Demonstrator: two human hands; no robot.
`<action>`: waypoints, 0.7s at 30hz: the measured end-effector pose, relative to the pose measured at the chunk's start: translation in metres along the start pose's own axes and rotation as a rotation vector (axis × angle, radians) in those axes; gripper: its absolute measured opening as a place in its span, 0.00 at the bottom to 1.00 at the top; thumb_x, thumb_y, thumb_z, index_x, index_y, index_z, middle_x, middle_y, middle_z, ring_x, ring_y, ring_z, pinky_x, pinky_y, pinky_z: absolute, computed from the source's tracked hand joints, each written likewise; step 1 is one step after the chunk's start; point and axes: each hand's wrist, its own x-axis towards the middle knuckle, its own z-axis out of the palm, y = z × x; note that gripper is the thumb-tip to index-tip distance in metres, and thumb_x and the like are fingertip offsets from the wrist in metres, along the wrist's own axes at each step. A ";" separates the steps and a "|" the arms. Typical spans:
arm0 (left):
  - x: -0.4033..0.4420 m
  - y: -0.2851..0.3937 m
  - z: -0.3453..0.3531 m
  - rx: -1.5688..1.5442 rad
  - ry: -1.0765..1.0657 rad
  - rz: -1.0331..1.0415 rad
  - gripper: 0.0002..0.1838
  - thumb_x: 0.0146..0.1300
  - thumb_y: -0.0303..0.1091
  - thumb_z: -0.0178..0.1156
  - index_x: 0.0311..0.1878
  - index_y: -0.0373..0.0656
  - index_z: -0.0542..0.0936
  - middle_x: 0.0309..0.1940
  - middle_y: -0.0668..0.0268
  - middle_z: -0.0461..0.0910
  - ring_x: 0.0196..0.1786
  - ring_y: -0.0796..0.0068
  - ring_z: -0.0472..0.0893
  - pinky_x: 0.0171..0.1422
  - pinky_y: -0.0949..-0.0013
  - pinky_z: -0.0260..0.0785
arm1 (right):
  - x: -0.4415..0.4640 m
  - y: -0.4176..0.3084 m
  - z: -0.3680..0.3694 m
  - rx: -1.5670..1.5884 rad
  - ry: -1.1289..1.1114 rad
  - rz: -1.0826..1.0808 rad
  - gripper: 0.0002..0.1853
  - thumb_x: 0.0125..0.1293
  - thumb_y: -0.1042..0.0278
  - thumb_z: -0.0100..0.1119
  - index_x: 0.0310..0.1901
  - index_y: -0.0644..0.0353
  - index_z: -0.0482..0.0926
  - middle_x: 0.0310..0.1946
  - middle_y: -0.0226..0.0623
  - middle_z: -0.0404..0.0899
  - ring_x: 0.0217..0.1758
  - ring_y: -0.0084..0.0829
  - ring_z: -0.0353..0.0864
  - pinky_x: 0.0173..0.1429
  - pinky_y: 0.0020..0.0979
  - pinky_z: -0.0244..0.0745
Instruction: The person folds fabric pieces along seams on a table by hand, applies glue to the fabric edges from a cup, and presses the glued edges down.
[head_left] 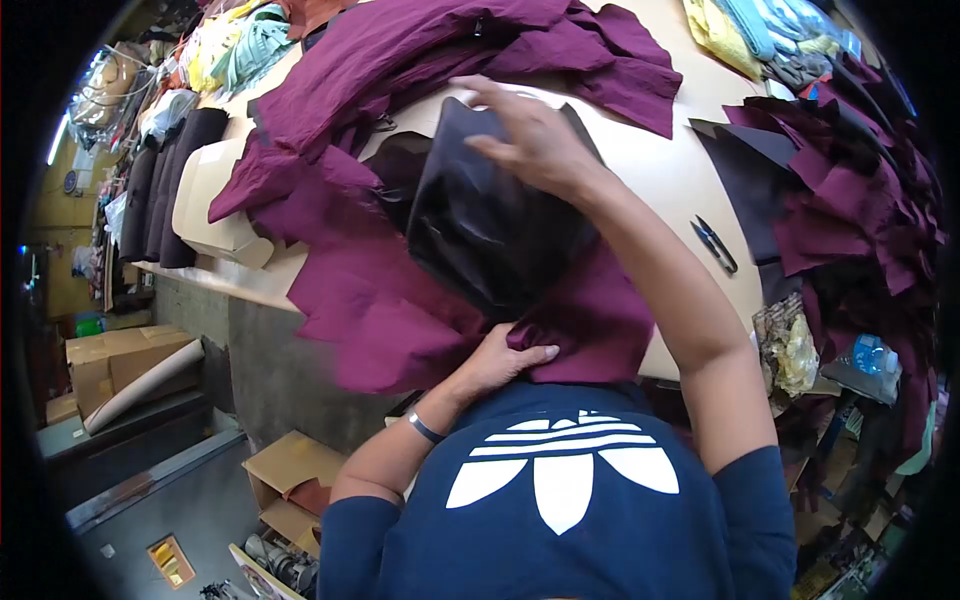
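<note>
A maroon garment piece [400, 340] hangs over the table's front edge in front of me. My left hand [495, 360] is closed on its near edge, thumb on top and the fingers partly hidden by the cloth. A dark, shiny lining piece [490, 220] lies raised and creased over the maroon cloth. Over the top of this lining is my right hand [530, 140], fingers apart and curved; whether it touches the lining I cannot tell. Behind it, a larger maroon garment [420, 50] spreads in an arc across the table.
Black thread snips [714, 246] lie on the pale table [650, 190] to the right. Heaped maroon and dark cut pieces [850, 190] cover the right side. Dark fabric rolls [180, 185] and a cream box-like object [218, 205] stand at left. Cardboard boxes [130, 360] are below.
</note>
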 end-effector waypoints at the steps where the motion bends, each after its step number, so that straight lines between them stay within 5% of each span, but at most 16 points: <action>1: 0.003 -0.010 -0.003 0.001 -0.014 0.016 0.28 0.56 0.36 0.67 0.58 0.36 0.70 0.50 0.63 0.76 0.51 0.74 0.74 0.58 0.71 0.65 | 0.018 -0.006 0.021 0.019 -0.104 0.069 0.33 0.56 0.67 0.63 0.64 0.53 0.62 0.48 0.47 0.77 0.54 0.46 0.76 0.57 0.38 0.70; 3: -0.002 0.003 0.000 0.021 0.033 -0.090 0.30 0.56 0.37 0.67 0.58 0.34 0.70 0.51 0.61 0.75 0.53 0.72 0.74 0.60 0.70 0.64 | 0.050 -0.039 0.048 -0.097 -0.374 0.123 0.39 0.55 0.57 0.65 0.66 0.52 0.57 0.49 0.52 0.76 0.53 0.50 0.75 0.59 0.42 0.68; 5: -0.001 0.001 0.001 -0.009 0.040 -0.079 0.31 0.56 0.38 0.67 0.59 0.32 0.69 0.53 0.59 0.75 0.54 0.70 0.73 0.62 0.69 0.64 | 0.059 -0.033 0.110 -0.336 -0.191 -0.088 0.46 0.55 0.52 0.64 0.70 0.52 0.48 0.47 0.51 0.76 0.53 0.48 0.75 0.60 0.44 0.66; 7: 0.009 -0.022 -0.002 -0.072 0.000 0.049 0.32 0.56 0.39 0.67 0.59 0.31 0.68 0.54 0.58 0.74 0.55 0.69 0.73 0.62 0.68 0.63 | 0.055 -0.031 0.157 -0.467 -0.023 -0.021 0.48 0.56 0.54 0.64 0.71 0.50 0.43 0.44 0.48 0.78 0.48 0.47 0.78 0.55 0.46 0.68; 10: 0.012 -0.028 -0.011 0.005 -0.022 -0.039 0.29 0.58 0.37 0.65 0.58 0.30 0.69 0.57 0.57 0.73 0.58 0.71 0.72 0.62 0.70 0.63 | 0.047 -0.031 0.172 -0.135 -0.601 0.251 0.43 0.57 0.73 0.51 0.72 0.48 0.40 0.43 0.51 0.78 0.42 0.50 0.80 0.45 0.49 0.71; 12: -0.002 0.003 -0.005 -0.131 -0.111 -0.054 0.25 0.61 0.34 0.62 0.58 0.31 0.69 0.58 0.59 0.72 0.58 0.73 0.71 0.63 0.70 0.61 | 0.047 -0.034 0.148 -0.059 -0.456 0.245 0.43 0.55 0.77 0.47 0.72 0.45 0.40 0.46 0.53 0.77 0.42 0.51 0.79 0.46 0.49 0.71; 14: 0.006 -0.014 -0.007 0.044 -0.049 0.162 0.24 0.62 0.35 0.60 0.58 0.32 0.70 0.56 0.61 0.74 0.56 0.73 0.73 0.62 0.72 0.62 | 0.044 -0.021 0.121 -0.004 -0.258 0.231 0.44 0.55 0.79 0.45 0.72 0.40 0.40 0.53 0.55 0.73 0.43 0.54 0.79 0.48 0.49 0.71; 16: 0.008 -0.013 -0.009 0.268 -0.011 0.312 0.25 0.62 0.38 0.60 0.58 0.34 0.70 0.50 0.57 0.78 0.50 0.72 0.76 0.57 0.71 0.65 | 0.046 -0.008 0.058 -0.037 -0.190 0.468 0.42 0.54 0.80 0.45 0.71 0.45 0.43 0.62 0.51 0.64 0.48 0.57 0.76 0.53 0.49 0.70; 18: -0.004 0.008 -0.023 0.510 -0.085 0.265 0.26 0.60 0.40 0.61 0.59 0.37 0.70 0.41 0.54 0.81 0.44 0.69 0.80 0.51 0.69 0.69 | 0.021 0.018 0.001 -0.104 0.241 0.368 0.43 0.52 0.74 0.56 0.69 0.51 0.47 0.63 0.54 0.62 0.49 0.58 0.75 0.56 0.46 0.70; 19: -0.011 0.032 -0.030 0.813 -0.117 0.247 0.23 0.58 0.40 0.62 0.55 0.43 0.73 0.31 0.50 0.79 0.34 0.58 0.82 0.40 0.63 0.72 | 0.007 0.018 -0.038 -0.204 0.379 0.363 0.44 0.50 0.72 0.61 0.69 0.54 0.48 0.62 0.57 0.62 0.51 0.58 0.74 0.58 0.44 0.70; 20: -0.016 0.043 -0.045 0.940 -0.112 0.364 0.18 0.57 0.39 0.63 0.50 0.44 0.76 0.28 0.50 0.78 0.32 0.51 0.79 0.36 0.59 0.71 | -0.016 0.041 -0.065 -0.387 0.486 0.263 0.44 0.51 0.73 0.62 0.68 0.61 0.48 0.60 0.54 0.65 0.54 0.49 0.74 0.61 0.39 0.68; 21: -0.022 0.063 -0.057 1.045 -0.064 0.475 0.14 0.53 0.32 0.63 0.45 0.44 0.79 0.30 0.51 0.79 0.34 0.52 0.80 0.37 0.60 0.71 | -0.037 0.025 -0.089 -0.008 0.581 0.290 0.43 0.54 0.76 0.62 0.68 0.64 0.47 0.56 0.49 0.67 0.55 0.39 0.73 0.62 0.35 0.66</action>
